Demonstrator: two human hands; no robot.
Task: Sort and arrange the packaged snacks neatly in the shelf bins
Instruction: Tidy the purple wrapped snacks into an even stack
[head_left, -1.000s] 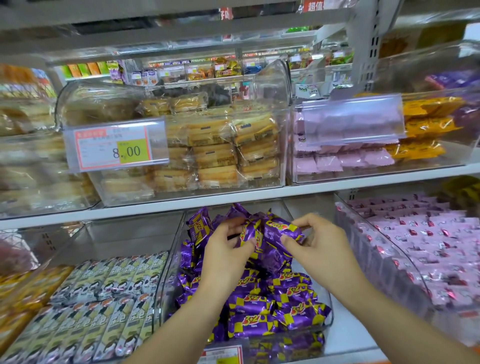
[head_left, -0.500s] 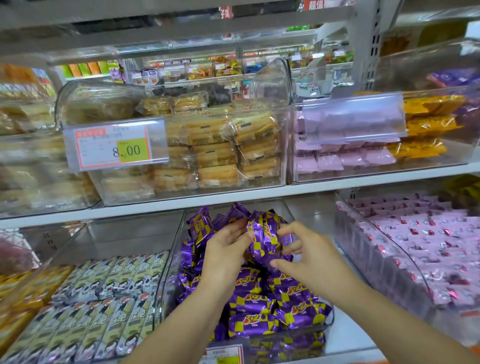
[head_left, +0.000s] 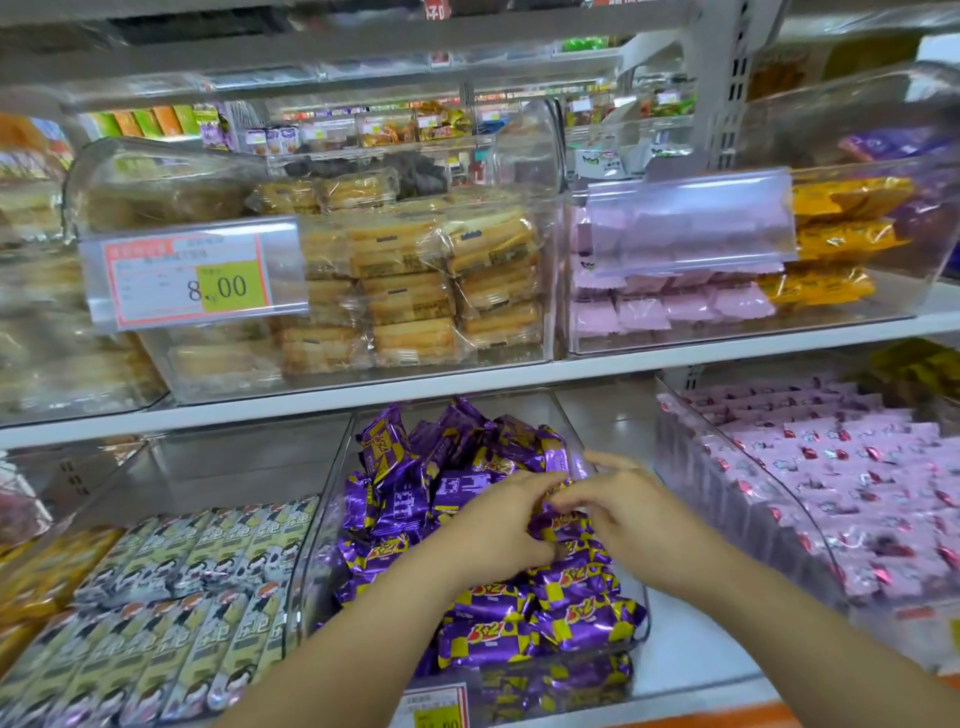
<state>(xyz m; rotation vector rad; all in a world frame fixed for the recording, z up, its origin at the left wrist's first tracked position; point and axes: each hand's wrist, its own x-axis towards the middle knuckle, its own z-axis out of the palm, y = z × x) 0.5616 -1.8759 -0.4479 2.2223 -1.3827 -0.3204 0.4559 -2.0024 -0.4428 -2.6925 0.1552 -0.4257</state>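
Observation:
A clear bin (head_left: 318, 525) on the lower shelf holds a loose heap of purple-and-yellow snack packs (head_left: 524, 634). Packs at the back (head_left: 415, 467) stand jumbled, while those at the front lie flat in rows. My left hand (head_left: 493, 530) and my right hand (head_left: 634, 519) meet over the middle of the heap. Both pinch one purple pack (head_left: 560, 524) between their fingertips, low against the packs beneath. My forearms cover part of the bin's front.
Left of the bin lie grey-and-white packs (head_left: 182, 597) in rows; a bin of pink packs (head_left: 841, 499) stands on the right. Just above runs the upper shelf board (head_left: 519, 378), carrying bins of wrapped cakes (head_left: 415, 296), pink packets (head_left: 680, 312) and yellow packs (head_left: 836, 244). A price tag (head_left: 192, 280) hangs in front.
Both hands have come down and toward me from the top back of the heap, bringing the purple pack to the middle of the pile.

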